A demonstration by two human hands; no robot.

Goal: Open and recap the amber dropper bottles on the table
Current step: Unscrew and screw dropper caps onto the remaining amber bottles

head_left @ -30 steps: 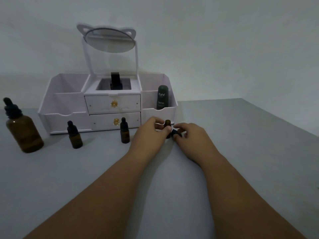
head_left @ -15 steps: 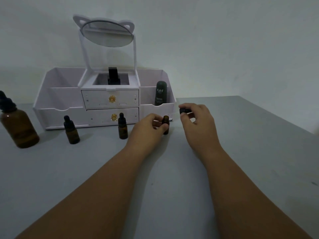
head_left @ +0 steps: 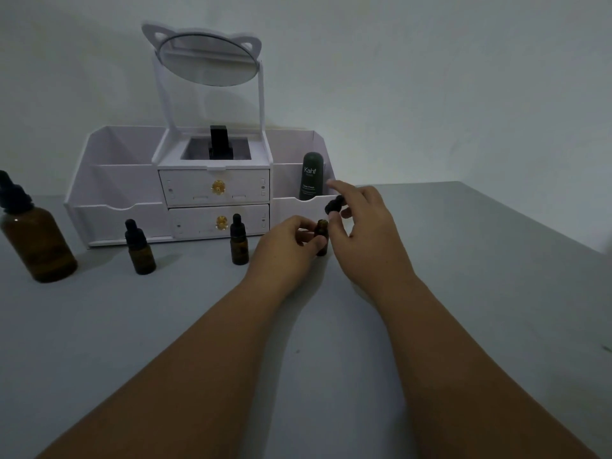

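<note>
The right hand (head_left: 361, 233) is pinching the black dropper cap (head_left: 333, 205) between thumb and fingers, and it is now sitting closer over the open neck than half a second ago, when it was held off to the side. The left hand (head_left: 284, 248) is clamping the small amber dropper bottle (head_left: 321, 234) upright on the grey table (head_left: 463, 293). Recapping looks underway; the two other small bottles and the large one are standing capped to the left

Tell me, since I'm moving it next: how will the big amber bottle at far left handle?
The large amber glass dropper bottle probably feels heavy and breakable. Its wide base on the grey table suggests it resists tipping. The smooth wall may be slippery.
</note>
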